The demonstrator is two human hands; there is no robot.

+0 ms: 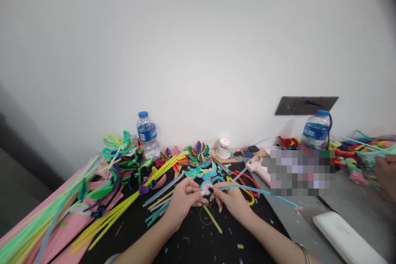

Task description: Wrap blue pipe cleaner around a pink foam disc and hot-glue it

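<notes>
Left hand and right hand both have fingertips pinched on the small round pink-and-blue fuzzy-looking piece, just over the black mat. Probably super light, soft, squishable; honestly, gripping its rim gently seems best.

Place: craft workspace by a wall
Supplies: pipe cleaners
Tool: glue gun
Pieces: fuzzy flowers
Surface: black mat, scraps

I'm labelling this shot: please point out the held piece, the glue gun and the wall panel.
Held piece (206, 186): head view, middle of its round part.
Glue gun (256, 165): head view, its pink body.
Wall panel (301, 106): head view, middle of its dark face.
</notes>
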